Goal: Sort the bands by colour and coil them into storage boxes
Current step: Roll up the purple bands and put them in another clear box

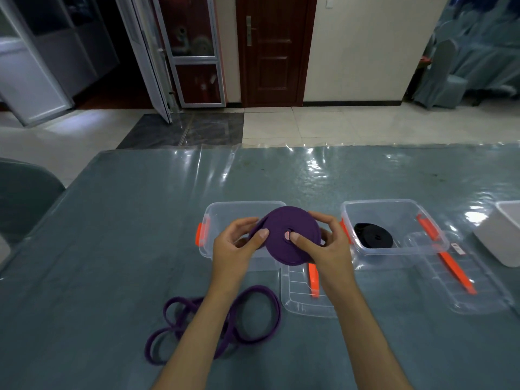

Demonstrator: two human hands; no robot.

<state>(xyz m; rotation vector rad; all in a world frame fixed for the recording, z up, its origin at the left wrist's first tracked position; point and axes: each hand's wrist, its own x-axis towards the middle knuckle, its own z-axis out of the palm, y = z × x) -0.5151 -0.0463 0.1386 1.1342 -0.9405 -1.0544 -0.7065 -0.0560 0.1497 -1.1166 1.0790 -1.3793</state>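
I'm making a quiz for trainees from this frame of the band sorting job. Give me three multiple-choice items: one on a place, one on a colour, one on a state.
1. Where does the black coil lie?
A. In the right clear box
B. On the white lid
C. On the floor

2. What colour is the coil held in both hands?
A. Orange
B. Purple
C. Black

3. How is the loose purple band on the table?
A. Tightly coiled
B. Boxed
C. Uncoiled in loops

Answers: 1 A, it sits inside that box. 2 B, the left hand and right hand grip a purple roll. 3 C, it sprawls in open loops.
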